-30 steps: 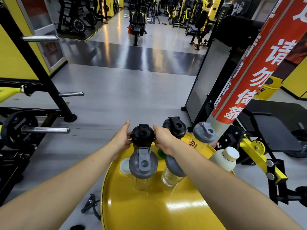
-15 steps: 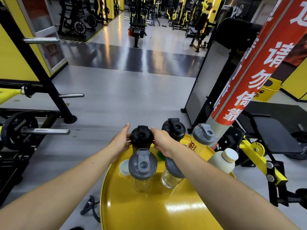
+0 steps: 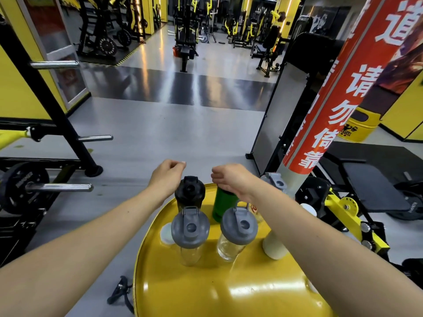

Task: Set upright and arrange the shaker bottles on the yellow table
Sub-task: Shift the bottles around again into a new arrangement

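Yellow round table [image 3: 206, 289], far edge: my left hand [image 3: 168, 177] hovers curled, empty. My right hand [image 3: 231, 179] covers the green plastic bottle [image 3: 220, 204]; I cannot tell its grip.

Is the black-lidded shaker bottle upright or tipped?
Upright. The black-lidded shaker bottle stands lid-up at the far edge of the round yellow table.

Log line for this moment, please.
left hand: curled, holding nothing, beside black-lidded bottle | right hand: grips green bottle by its top | grey-lidded bottles: upright on yellow table
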